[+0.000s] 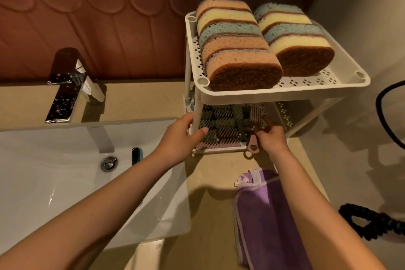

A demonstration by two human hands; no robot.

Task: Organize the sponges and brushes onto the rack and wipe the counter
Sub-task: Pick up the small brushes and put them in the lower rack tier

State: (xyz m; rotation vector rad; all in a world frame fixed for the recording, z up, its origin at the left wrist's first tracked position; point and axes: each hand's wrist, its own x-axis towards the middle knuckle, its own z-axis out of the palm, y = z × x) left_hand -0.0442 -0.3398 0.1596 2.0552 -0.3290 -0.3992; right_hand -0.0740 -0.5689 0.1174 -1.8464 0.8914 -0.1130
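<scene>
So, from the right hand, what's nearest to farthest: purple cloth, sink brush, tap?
1. purple cloth, on the counter just below the right hand
2. sink brush, left, in the basin
3. tap, far left, behind the basin

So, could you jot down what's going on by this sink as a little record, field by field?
Rack: two shelves, standing on the counter
Top shelf: two rows of sponges
Lower shelf: brushes
Left hand: holds the rack's front post
Right hand: grips a pink-handled brush at the lower shelf's front edge
Sink: one loose brush in the basin
Purple cloth: lying on the counter, untouched
</scene>
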